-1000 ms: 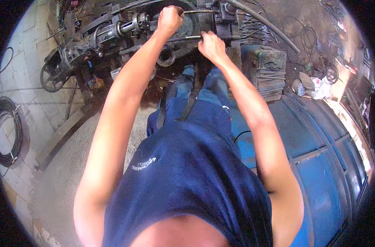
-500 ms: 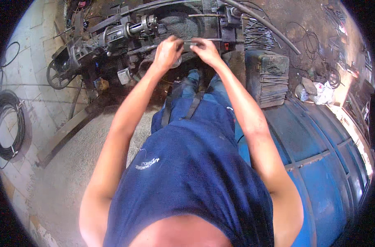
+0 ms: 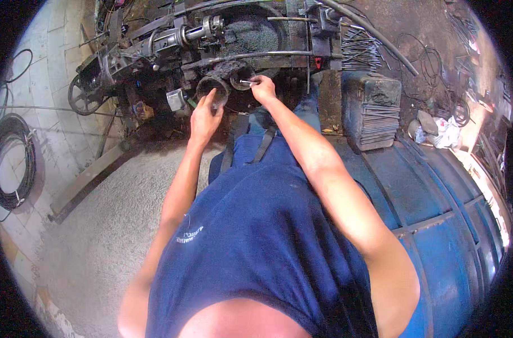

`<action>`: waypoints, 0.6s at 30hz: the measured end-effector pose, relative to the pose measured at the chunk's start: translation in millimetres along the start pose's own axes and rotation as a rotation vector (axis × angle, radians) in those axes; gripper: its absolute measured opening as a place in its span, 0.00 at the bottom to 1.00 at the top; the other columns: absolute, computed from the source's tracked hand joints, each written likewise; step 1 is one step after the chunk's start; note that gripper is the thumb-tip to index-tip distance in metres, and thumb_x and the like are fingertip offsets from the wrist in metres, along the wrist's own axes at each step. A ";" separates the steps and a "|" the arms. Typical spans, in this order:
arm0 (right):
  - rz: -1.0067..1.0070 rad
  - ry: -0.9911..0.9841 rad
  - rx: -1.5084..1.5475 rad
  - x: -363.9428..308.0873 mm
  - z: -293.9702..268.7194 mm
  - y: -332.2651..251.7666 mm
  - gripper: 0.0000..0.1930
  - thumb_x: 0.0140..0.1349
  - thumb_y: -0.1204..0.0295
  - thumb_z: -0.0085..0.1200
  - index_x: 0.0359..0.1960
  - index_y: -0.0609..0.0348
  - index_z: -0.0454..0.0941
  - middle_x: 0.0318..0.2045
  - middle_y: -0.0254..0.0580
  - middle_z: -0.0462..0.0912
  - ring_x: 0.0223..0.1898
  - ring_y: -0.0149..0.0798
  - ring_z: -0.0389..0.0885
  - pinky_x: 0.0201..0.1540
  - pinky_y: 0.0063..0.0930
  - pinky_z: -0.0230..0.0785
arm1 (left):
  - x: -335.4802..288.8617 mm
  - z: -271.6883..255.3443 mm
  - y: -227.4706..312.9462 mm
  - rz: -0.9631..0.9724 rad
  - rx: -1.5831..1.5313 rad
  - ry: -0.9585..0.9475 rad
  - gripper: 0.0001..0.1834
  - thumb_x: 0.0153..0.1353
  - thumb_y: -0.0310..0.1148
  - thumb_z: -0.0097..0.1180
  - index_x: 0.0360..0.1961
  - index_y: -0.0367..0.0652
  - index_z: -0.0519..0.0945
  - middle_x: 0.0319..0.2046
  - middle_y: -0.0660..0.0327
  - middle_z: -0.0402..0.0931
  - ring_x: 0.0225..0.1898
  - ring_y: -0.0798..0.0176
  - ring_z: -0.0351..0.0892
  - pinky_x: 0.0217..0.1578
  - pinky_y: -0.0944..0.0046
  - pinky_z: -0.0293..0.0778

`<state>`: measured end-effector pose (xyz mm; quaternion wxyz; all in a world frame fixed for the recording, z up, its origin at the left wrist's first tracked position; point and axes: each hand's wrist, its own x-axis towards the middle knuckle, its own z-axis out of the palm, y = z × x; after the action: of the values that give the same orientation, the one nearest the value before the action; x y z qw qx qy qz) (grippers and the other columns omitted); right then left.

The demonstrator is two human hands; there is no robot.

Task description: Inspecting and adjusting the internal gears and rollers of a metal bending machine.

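A grimy metalworking machine fills the top of the head view. Below its long horizontal bar sit two dark round cans. My left hand reaches up to the left can, and its fingertips rest on the near rim. My right hand pinches a short shiny metal pin over the right can. Both my forearms stretch forward from my dark blue shirt.
A blue drum lies at my right. A dark box stacked with thin metal rods stands beyond it, with more rods on the machine. A flywheel and a black cable coil are at the left, above a gravel floor.
Both hands have come off the machine's horizontal bar and dropped toward me to the two cans. The right hand now holds a short pin.
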<state>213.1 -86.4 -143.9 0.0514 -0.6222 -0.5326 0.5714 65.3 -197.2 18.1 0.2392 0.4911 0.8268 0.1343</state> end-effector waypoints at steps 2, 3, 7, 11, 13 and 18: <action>-0.066 0.074 -0.008 1.9 0.1 1.4 0.16 0.54 0.66 0.61 0.43 0.59 0.82 0.40 0.52 0.84 0.46 0.51 0.82 0.52 0.36 0.72 | -4.4 -5.7 -8.9 -0.029 -0.029 -0.042 0.27 0.58 0.33 0.58 0.60 0.44 0.72 0.43 0.48 0.78 0.39 0.47 0.81 0.42 0.52 0.77; -0.104 0.150 -0.056 3.7 -5.5 4.0 0.18 0.53 0.65 0.61 0.45 0.60 0.80 0.41 0.54 0.83 0.47 0.52 0.81 0.53 0.37 0.72 | -5.2 -3.7 -15.2 -0.047 -0.077 -0.038 0.27 0.58 0.32 0.58 0.60 0.43 0.72 0.42 0.48 0.78 0.38 0.49 0.81 0.42 0.53 0.77; -0.176 0.389 -0.129 3.2 -58.2 3.4 0.18 0.52 0.68 0.58 0.44 0.63 0.80 0.36 0.57 0.83 0.43 0.58 0.81 0.50 0.45 0.73 | -12.3 -5.9 -28.6 -0.063 -0.137 0.020 0.26 0.58 0.29 0.59 0.59 0.40 0.73 0.42 0.46 0.79 0.39 0.50 0.81 0.43 0.55 0.76; -0.308 0.718 -0.200 7.1 -118.3 9.5 0.16 0.58 0.72 0.52 0.47 0.63 0.75 0.46 0.58 0.75 0.51 0.59 0.75 0.54 0.47 0.68 | -12.0 -10.0 -26.0 -0.090 -0.143 0.012 0.26 0.58 0.29 0.59 0.59 0.38 0.72 0.44 0.45 0.79 0.41 0.49 0.80 0.46 0.55 0.75; -0.367 0.760 -0.286 17.1 -132.3 13.7 0.17 0.60 0.70 0.51 0.50 0.64 0.73 0.49 0.59 0.73 0.51 0.59 0.75 0.53 0.48 0.69 | -8.8 -10.7 -24.0 -0.056 -0.124 0.026 0.27 0.58 0.28 0.59 0.60 0.38 0.72 0.44 0.46 0.79 0.41 0.50 0.80 0.46 0.56 0.75; -0.129 0.570 -0.459 42.8 -147.8 20.4 0.16 0.65 0.62 0.47 0.48 0.59 0.73 0.49 0.55 0.74 0.42 0.62 0.80 0.44 0.56 0.72 | -3.0 -25.5 -16.3 -0.068 -0.164 -0.083 0.27 0.58 0.28 0.59 0.60 0.39 0.72 0.43 0.47 0.79 0.39 0.52 0.80 0.44 0.56 0.75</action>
<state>329.2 16.3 -135.2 0.0928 -0.7170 -0.6491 0.2364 40.9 -207.3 33.2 0.3171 0.4467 0.8185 0.1731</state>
